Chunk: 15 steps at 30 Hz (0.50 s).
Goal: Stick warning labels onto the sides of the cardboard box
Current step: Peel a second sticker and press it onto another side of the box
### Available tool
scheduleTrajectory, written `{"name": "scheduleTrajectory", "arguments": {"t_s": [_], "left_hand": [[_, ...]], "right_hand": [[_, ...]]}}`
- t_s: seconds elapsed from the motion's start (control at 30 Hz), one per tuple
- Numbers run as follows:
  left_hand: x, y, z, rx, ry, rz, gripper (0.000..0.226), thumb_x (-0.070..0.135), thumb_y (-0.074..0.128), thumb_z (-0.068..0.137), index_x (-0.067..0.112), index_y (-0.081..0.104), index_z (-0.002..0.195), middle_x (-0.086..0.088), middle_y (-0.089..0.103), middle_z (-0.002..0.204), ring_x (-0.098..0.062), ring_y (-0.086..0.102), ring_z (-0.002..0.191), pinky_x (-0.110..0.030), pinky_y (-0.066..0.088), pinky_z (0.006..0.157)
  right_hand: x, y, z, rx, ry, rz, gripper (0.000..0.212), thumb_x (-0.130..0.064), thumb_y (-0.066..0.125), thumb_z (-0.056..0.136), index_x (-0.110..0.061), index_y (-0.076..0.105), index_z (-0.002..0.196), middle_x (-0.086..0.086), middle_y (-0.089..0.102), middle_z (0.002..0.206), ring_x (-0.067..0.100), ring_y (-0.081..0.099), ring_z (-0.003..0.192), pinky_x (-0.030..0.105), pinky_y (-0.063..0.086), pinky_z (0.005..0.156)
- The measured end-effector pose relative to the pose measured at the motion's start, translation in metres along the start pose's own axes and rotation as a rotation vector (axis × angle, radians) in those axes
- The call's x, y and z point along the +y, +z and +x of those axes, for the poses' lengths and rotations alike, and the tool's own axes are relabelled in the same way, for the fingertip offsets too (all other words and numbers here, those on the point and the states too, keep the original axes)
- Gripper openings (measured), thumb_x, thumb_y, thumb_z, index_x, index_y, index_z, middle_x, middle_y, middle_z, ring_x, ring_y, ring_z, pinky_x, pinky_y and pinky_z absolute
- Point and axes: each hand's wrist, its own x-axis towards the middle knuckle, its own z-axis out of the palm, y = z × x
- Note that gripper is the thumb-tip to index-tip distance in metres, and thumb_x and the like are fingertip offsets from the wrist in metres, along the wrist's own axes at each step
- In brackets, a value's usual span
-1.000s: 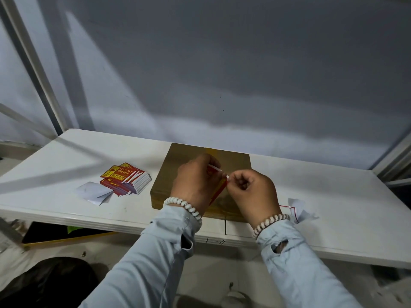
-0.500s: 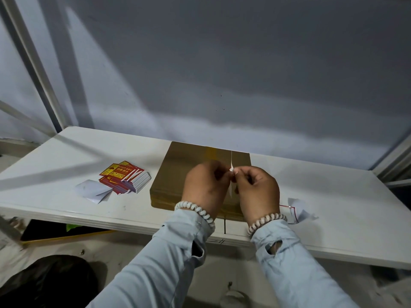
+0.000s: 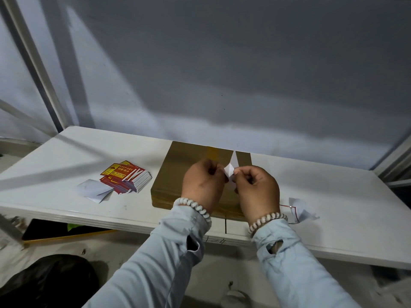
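Note:
A flat brown cardboard box [image 3: 178,172] lies on the white table [image 3: 333,196], sealed with tape along its middle. Above the box, my left hand [image 3: 203,185] and my right hand [image 3: 258,187] pinch one warning label [image 3: 230,170] between their fingertips. Only its white side shows, and a thin white strip of it stands up above the fingers. A stack of red and yellow warning labels [image 3: 126,176] lies to the left of the box.
White backing papers [image 3: 95,190] lie beside the label stack. Another peeled backing piece [image 3: 300,207] lies on the table right of my right wrist. A grey wall rises behind the table. A dark bag [image 3: 44,283] sits on the floor at lower left.
The label has turned from showing its red face to its white side. Both hands have drawn close together, and a white corner now sticks out between the fingertips.

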Motion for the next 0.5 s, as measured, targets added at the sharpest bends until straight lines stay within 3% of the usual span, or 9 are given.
{"name": "scheduleTrajectory", "arguments": {"t_s": [0.13, 0.3, 0.37, 0.5], "left_hand": [[-0.009, -0.003, 0.009, 0.026, -0.142, -0.149, 0.020, 0.032, 0.055, 0.077, 0.017, 0.067, 0.073, -0.007, 0.074, 0.079, -0.028, 0.071, 0.079, -0.051, 0.058, 0.077], [-0.009, -0.013, 0.012, 0.099, -0.237, -0.258, 0.014, 0.020, 0.052, 0.088, 0.013, 0.061, 0.081, -0.014, 0.072, 0.083, -0.032, 0.071, 0.079, -0.053, 0.058, 0.077], [-0.007, -0.016, 0.012, 0.127, -0.260, -0.334, 0.015, 0.012, 0.046, 0.094, 0.011, 0.057, 0.084, -0.012, 0.071, 0.080, -0.029, 0.072, 0.079, -0.048, 0.059, 0.079], [-0.002, -0.016, 0.010, 0.135, -0.270, -0.383, 0.020, 0.009, 0.042, 0.098, 0.010, 0.055, 0.082, -0.009, 0.071, 0.080, -0.023, 0.072, 0.076, -0.043, 0.058, 0.081]], "right_hand": [[0.007, -0.009, 0.008, 0.026, 0.101, 0.006, 0.014, -0.019, 0.057, 0.087, -0.018, 0.070, 0.083, 0.001, 0.068, 0.077, 0.017, 0.061, 0.073, 0.027, 0.049, 0.069], [0.024, -0.021, 0.018, 0.066, 0.242, 0.061, 0.019, -0.021, 0.053, 0.088, -0.015, 0.069, 0.082, 0.004, 0.062, 0.061, 0.021, 0.056, 0.061, 0.031, 0.045, 0.063], [0.031, -0.028, 0.022, 0.090, 0.303, 0.098, 0.020, -0.022, 0.053, 0.087, -0.017, 0.068, 0.076, 0.004, 0.064, 0.062, 0.024, 0.057, 0.063, 0.040, 0.049, 0.067], [0.036, -0.038, 0.024, 0.106, 0.323, 0.150, 0.023, -0.022, 0.053, 0.089, -0.021, 0.065, 0.069, 0.005, 0.064, 0.065, 0.023, 0.057, 0.065, 0.039, 0.049, 0.068]]}}
